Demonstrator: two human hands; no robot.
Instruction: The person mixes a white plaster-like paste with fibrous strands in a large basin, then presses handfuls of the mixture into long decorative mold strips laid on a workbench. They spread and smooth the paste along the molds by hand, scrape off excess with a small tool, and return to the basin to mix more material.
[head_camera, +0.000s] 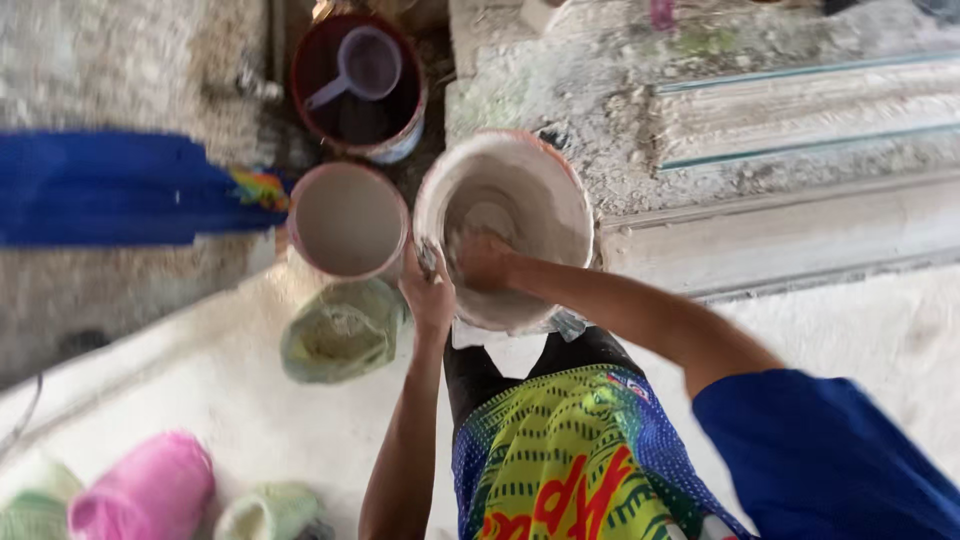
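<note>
at bucket rim | left hand grips edge | right hand inside, grip unclear

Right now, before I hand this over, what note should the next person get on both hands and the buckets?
Left hand grips the near rim of the white bucket.
Right hand is inside it, against the pale coating on the wall.
A second bucket of pale mix stands just left, a dark bucket with a scoop behind.
Green bag lies below the second bucket.
Done: white bucket nearly emptied. Left: residue clings inside.
</note>
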